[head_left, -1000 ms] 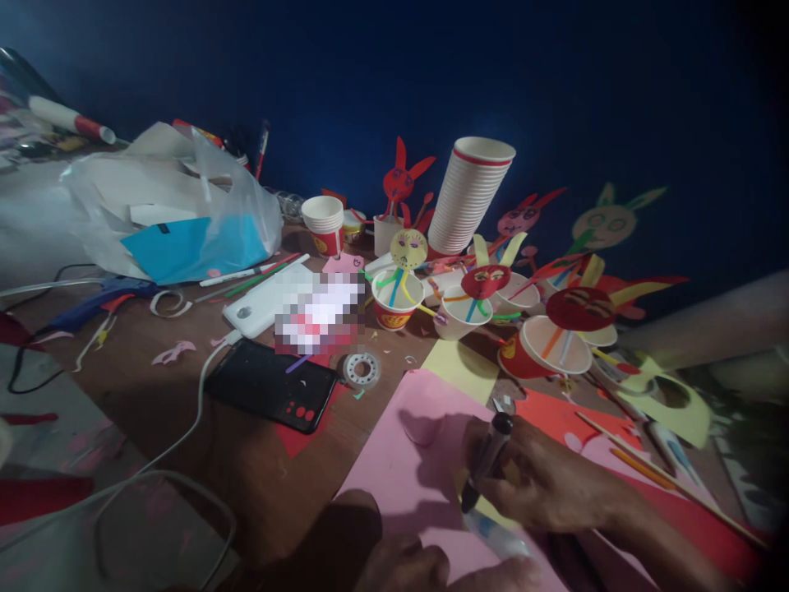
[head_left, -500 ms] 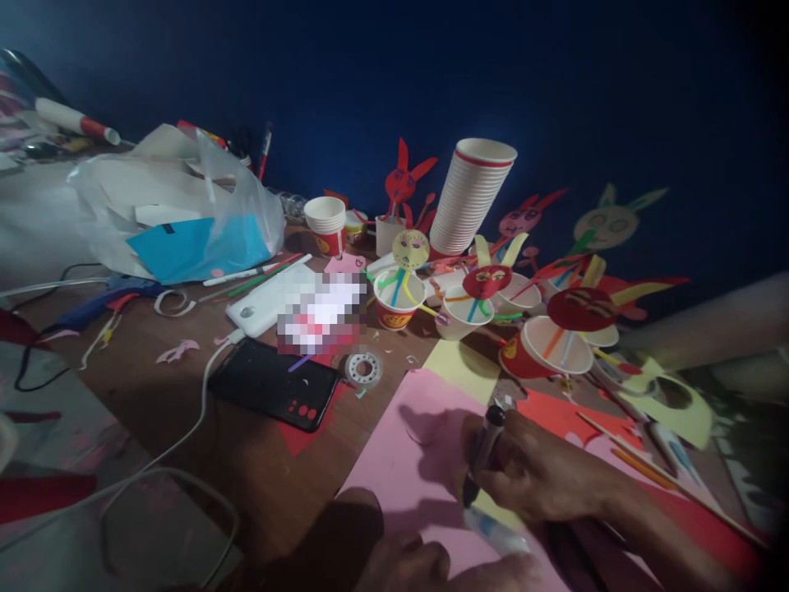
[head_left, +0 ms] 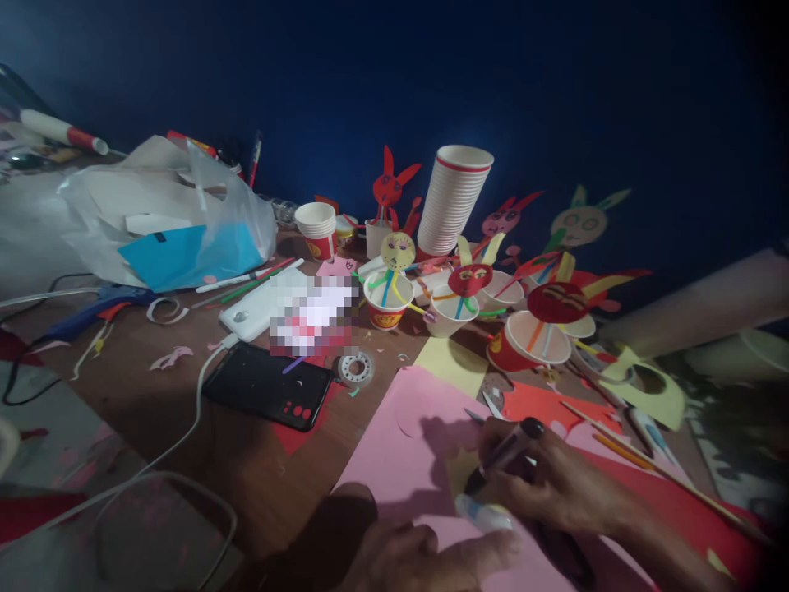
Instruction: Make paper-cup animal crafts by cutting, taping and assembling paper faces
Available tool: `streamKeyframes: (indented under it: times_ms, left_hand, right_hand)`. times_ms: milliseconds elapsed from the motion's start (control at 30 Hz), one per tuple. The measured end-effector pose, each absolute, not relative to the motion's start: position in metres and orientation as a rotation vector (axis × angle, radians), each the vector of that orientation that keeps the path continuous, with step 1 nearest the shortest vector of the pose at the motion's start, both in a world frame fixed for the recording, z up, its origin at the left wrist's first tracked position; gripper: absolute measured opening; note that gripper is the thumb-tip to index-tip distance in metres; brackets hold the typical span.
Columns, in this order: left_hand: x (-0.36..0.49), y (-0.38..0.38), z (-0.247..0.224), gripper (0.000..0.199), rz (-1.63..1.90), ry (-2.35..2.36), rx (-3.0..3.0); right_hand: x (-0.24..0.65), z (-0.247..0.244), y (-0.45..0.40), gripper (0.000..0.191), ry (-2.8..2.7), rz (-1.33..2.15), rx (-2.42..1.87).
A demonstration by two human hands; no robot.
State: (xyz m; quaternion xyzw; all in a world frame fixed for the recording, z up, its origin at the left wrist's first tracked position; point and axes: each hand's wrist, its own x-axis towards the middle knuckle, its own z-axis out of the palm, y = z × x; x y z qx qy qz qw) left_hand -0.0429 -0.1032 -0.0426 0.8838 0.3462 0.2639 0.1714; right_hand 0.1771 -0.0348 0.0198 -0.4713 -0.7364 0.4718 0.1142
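My right hand (head_left: 542, 477) is closed round a black marker (head_left: 523, 440), its tip low over a small yellow paper piece (head_left: 459, 473) on the pink paper sheet (head_left: 382, 444). At the bottom edge my left hand (head_left: 425, 559) rests on the pink sheet, fingers partly spread. Its thumb touches a translucent whitish-blue object (head_left: 484, 514) beside the yellow piece. A scissors' pointed blades (head_left: 490, 407) show just beyond my right hand. Behind the sheet stand paper cups with straw-and-paper animal figures, such as one with a red face (head_left: 472, 279).
A tall cup stack (head_left: 456, 201) rises at the back. To the left lie a black phone case (head_left: 271, 386), a white power bank (head_left: 265, 304) with its cable, a tape roll (head_left: 356, 368), a blue glue gun (head_left: 92, 312) and a plastic bag (head_left: 234, 189). Orange paper (head_left: 542, 411) is at the right.
My right hand has moved slightly right and the marker leans over more. The scissors' blades now show beside it. The view has shifted a little.
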Motion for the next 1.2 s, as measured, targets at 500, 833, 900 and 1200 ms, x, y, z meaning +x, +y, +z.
streamKeyframes:
  times_ms: [500, 833, 900, 1200]
  left_hand:
    - [-0.050, -0.080, 0.030, 0.020, 0.448, 0.640, 2.507]
    - [-0.048, -0.082, 0.039, 0.015, 0.476, 0.650, 2.343]
    - [-0.047, -0.083, 0.040, 0.014, 0.486, 0.665, 2.316]
    - [-0.046, -0.085, 0.043, 0.015, 0.527, 0.657, 2.279]
  right_hand:
    - [0.184, 0.003, -0.101, 0.005, -2.091, 0.831, -1.428]
    - [0.188, -0.012, -0.119, 0.004, -2.103, 0.782, -1.308]
    - [0.189, -0.015, -0.121, 0.004, -2.096, 0.773, -1.302]
    - [0.184, -0.002, -0.125, 0.009, -2.074, 0.779, -1.290]
